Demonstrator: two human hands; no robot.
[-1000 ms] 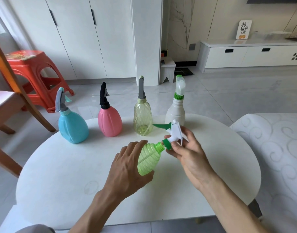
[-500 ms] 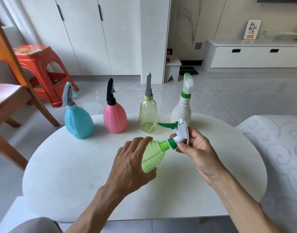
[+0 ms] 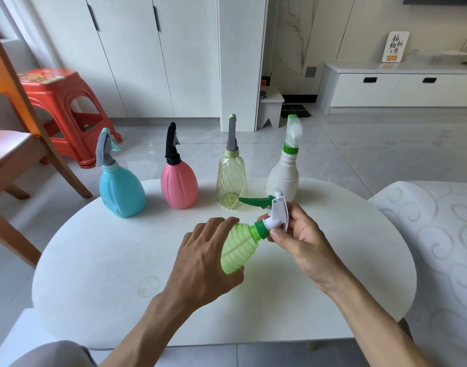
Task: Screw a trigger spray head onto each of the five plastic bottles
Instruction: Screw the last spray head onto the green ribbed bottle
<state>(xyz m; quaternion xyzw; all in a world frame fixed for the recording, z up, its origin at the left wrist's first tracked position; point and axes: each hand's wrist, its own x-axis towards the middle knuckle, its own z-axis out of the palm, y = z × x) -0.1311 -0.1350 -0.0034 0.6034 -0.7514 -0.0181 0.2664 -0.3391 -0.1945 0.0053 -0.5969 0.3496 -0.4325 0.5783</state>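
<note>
**A:** ok closest to cam: left hand (image 3: 200,263) wrapped round the belly of the green bottle (image 3: 236,250), fingers curled over the top, thumb under. Bottle's tilted, neck pointing up-right, above the white counter (image 3: 95,274). Can't tell if its base touches the surface tbh.

**B:** and the right hand (image 3: 301,242)? Looks like it's pinching the white spray head (image 3: 278,213) right by the green collar (image 3: 261,230), thumb + fingertips pressed on it. Collar sits on the neck, green trigger (image 3: 255,202) sticks out to the left.

**A:** yep. Further back, row of 4 along the far edge, all upright w/ heads on: blue bottle (image 3: 121,192), pink bottle (image 3: 179,185), clear yellowish bottle (image 3: 231,181), white bottle (image 3: 283,178).

**B:** behind that, floor: red stool (image 3: 60,112) left, white cabinets (image 3: 137,54) at the back.
</note>
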